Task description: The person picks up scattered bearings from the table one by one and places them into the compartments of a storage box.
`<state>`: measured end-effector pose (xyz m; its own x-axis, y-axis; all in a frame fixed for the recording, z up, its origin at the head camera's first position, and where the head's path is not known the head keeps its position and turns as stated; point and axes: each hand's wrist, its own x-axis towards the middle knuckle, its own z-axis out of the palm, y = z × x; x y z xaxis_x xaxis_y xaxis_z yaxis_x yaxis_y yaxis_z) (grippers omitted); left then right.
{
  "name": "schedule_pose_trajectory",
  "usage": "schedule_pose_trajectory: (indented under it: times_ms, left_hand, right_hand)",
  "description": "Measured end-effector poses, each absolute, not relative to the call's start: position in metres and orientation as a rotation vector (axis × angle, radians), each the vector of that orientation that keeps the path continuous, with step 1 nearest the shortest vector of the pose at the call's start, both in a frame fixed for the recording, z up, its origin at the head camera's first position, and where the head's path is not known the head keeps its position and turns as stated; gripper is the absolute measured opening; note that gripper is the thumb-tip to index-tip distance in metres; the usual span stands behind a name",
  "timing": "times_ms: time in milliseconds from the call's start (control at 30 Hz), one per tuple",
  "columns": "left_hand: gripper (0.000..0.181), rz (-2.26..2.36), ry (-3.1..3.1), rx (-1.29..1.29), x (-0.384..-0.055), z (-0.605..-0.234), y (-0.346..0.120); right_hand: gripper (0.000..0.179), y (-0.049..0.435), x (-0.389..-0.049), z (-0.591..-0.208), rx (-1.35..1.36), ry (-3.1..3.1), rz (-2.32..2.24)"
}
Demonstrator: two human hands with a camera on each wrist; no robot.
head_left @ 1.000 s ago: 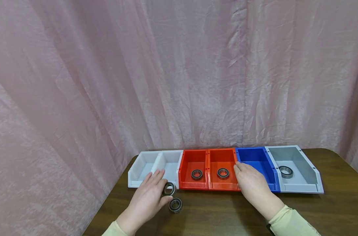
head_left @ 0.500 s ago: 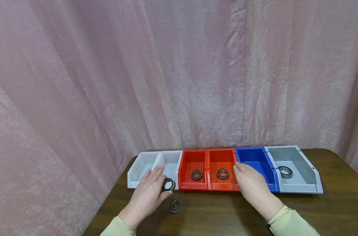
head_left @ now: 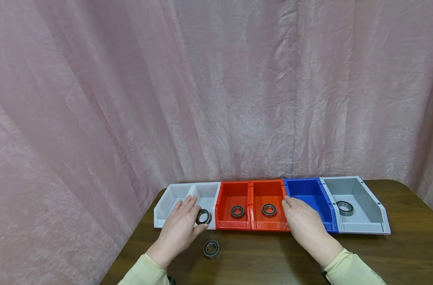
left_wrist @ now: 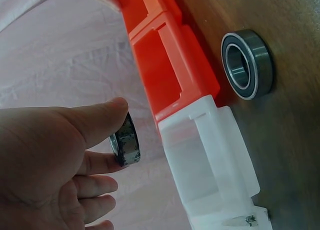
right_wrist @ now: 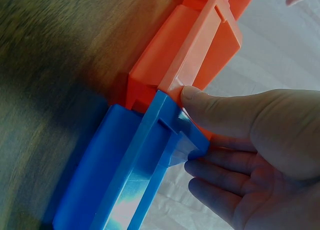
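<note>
My left hand (head_left: 180, 229) pinches a ball bearing (left_wrist: 129, 145) between thumb and index finger, the other fingers loosely bent. In the head view this bearing is tilted above the front of the right-hand white bin (head_left: 212, 225). A second bearing (left_wrist: 262, 65) lies flat on the table, just in front of the bins. My right hand (head_left: 305, 221) grips the adjoining side walls of the orange bin (head_left: 269, 227) and the blue bin (right_wrist: 125, 160). Its thumb presses the orange rim, and its fingers are bent behind the walls, partly hidden.
One bearing (head_left: 237, 217) lies in the red bin (head_left: 234, 226), another (head_left: 269, 215) in the orange bin. A larger-looking bearing (head_left: 346, 213) sits in the grey bin (head_left: 364, 228) at the right end. Behind the row hangs a pink curtain (head_left: 216, 99); brown wooden table (head_left: 259, 261) extends in front.
My left hand has lifted the pinched bearing away from the table bearing and moved it forward, over the white bin's front. The right hand stays in place.
</note>
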<state>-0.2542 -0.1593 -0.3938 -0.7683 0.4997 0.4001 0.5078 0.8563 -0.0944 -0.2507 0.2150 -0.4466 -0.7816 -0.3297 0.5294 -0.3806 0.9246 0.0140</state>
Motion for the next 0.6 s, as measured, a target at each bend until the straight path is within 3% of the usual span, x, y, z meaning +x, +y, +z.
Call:
schedule_pose_trajectory:
  times_ms: [600]
  left_hand:
    - [0.049, -0.034, -2.640, -0.704, -0.278, -0.392, -0.155]
  right_hand:
    - [0.051, 0.215, -0.249, -0.446, 0.507, -2.553, 0.132]
